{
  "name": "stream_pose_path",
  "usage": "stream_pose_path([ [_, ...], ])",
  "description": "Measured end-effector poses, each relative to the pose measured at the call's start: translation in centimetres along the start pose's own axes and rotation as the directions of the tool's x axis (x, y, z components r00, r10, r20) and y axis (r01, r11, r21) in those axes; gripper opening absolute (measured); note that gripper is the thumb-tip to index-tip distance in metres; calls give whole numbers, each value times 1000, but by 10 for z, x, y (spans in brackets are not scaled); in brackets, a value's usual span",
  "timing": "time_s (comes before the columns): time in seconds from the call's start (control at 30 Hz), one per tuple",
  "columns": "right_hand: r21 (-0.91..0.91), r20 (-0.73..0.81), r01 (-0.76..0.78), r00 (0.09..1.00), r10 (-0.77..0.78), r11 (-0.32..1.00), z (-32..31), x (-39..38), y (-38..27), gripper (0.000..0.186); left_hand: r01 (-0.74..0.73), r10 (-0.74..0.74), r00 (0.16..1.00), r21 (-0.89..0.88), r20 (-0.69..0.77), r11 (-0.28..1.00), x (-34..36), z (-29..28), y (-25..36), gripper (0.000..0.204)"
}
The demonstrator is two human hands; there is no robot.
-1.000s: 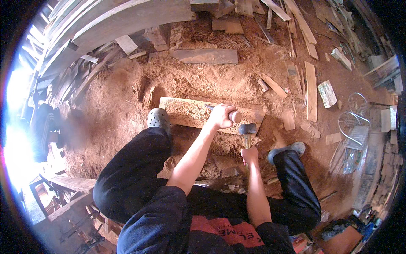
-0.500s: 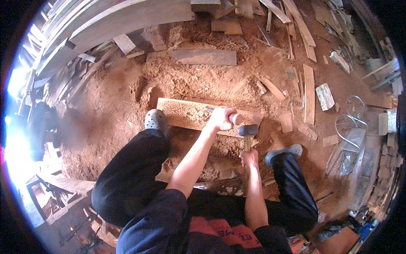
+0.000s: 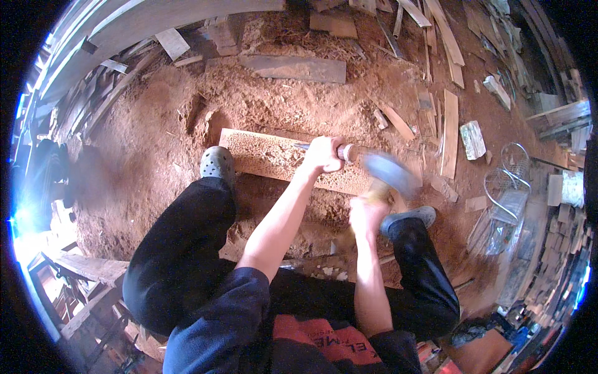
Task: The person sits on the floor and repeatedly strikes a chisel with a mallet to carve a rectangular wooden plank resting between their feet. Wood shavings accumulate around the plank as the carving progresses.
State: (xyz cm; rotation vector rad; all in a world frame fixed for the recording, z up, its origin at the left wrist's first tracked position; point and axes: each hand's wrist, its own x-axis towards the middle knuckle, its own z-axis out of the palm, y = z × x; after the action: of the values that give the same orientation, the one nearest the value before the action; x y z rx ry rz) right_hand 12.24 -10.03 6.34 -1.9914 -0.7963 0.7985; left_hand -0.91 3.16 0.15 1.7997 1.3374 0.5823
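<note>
A pale board [image 3: 258, 153] with a densely pitted, carved surface lies on the reddish dirt between my feet, my left grey clog [image 3: 217, 165] at its left end. My left hand [image 3: 322, 156] is closed round a chisel with a round wooden handle [image 3: 346, 153], its metal blade [image 3: 301, 146] angled leftward over the board. My right hand [image 3: 367, 218] grips the shaft of a hammer, whose dark head [image 3: 391, 174] is smeared by motion just right of the chisel handle's end. My right clog [image 3: 417, 219] is near the board's right end.
Long planks [image 3: 180, 12] are stacked along the back left. Loose offcuts [image 3: 448, 131], a whitish block [image 3: 472, 140] and bent wire racks [image 3: 511, 187] lie to the right. Stacked wood [image 3: 560, 243] lines the right edge, and broken timber [image 3: 93, 274] lies at lower left, beside bright daylight.
The hammer head has risen and moved rightward, now blurred, with my right hand higher too. My left hand and the chisel sit slightly higher in the picture, as do board and clog.
</note>
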Motion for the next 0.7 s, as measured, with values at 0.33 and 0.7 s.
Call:
stream_pose_path([
  [0.33,657,-142,109,990,-20,746,-51,0,-79,22,-18,18,1000,-7,-20,1000,-6,-3,-6,36],
  [0.7,-334,130,-128,975,180,934,-35,27,71,14,-85,86,996,43,-19,995,-10,-2,-12,31],
])
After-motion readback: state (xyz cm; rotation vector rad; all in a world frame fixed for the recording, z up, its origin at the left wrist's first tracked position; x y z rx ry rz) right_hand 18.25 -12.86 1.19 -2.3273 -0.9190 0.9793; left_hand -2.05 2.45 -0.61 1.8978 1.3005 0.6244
